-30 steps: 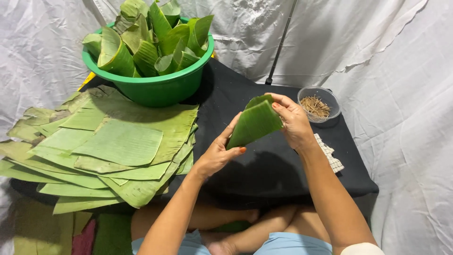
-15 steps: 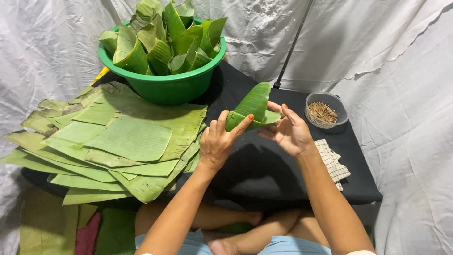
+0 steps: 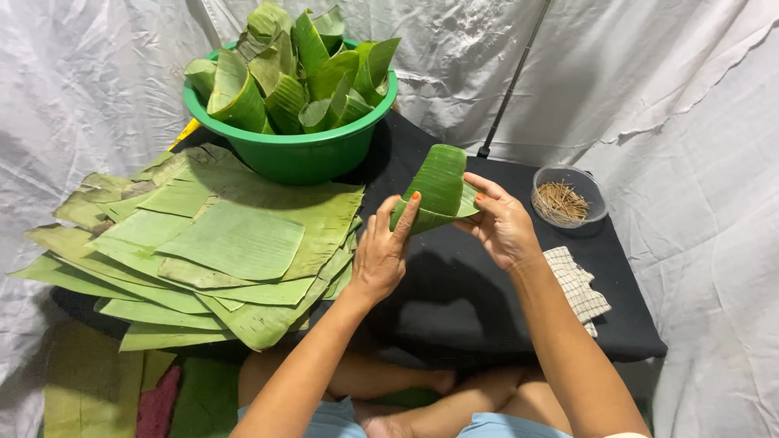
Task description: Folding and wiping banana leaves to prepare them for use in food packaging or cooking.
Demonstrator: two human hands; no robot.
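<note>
Both my hands hold one folded green banana leaf piece point(image 3: 438, 185), shaped like a cone, above the black table point(image 3: 479, 316). My left hand point(image 3: 383, 250) grips its lower left edge with thumb and fingers. My right hand point(image 3: 501, 223) holds its right side from behind. A green plastic basin point(image 3: 296, 152) full of folded leaf cones point(image 3: 292, 73) stands at the back, left of my hands. A pile of flat cut banana leaves point(image 3: 211, 239) lies on the table's left part.
A small clear bowl point(image 3: 570, 197) of thin wooden sticks sits at the right back. A checked cloth point(image 3: 576, 285) lies near the right edge. White sheeting point(image 3: 698, 122) hangs all round. More leaves and a red cloth point(image 3: 158, 401) lie low at the left.
The leaf has been folded tighter into a cone and now stands more upright between my hands. The view has shifted, so the basin and the bowl sit lower in the frame.
</note>
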